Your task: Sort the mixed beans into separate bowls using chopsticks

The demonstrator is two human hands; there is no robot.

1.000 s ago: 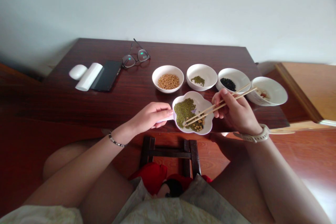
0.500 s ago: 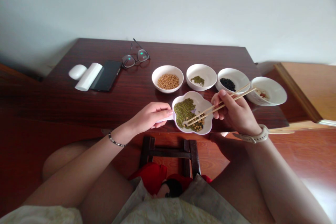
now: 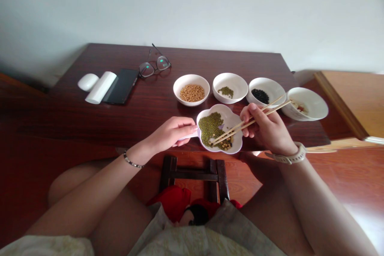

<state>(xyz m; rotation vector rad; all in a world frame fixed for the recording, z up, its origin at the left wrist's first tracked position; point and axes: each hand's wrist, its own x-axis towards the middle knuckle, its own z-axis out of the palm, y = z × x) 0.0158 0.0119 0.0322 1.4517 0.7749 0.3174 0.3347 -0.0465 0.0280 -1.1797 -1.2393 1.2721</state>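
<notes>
My left hand [image 3: 178, 131] is closed around the handle of a white flower-shaped bowl [image 3: 232, 122] at the table's front edge. Green mung beans [image 3: 211, 124] fill its left side, with mixed yellow and dark beans [image 3: 227, 143] at the lower right. In my right hand [image 3: 265, 126] is a pair of chopsticks [image 3: 237, 128], their tips close together among the beans. Whether the tips pinch a bean is too small to tell. Behind stand white bowls: one with soybeans [image 3: 192, 93], one with a few mung beans [image 3: 226, 91], one with black beans [image 3: 260, 96].
A fourth white bowl [image 3: 318, 106] with pale and reddish bits stands at the right. Glasses [image 3: 155, 67], a dark phone [image 3: 122, 86], a white cylinder [image 3: 101, 87] and a white rounded case [image 3: 88, 82] lie left on the dark table [image 3: 90, 122]. A wall rises behind.
The chopsticks and my right hand have shifted very slightly, the tips now closer together in the beans. My left hand and the flower-shaped bowl stay in place.
</notes>
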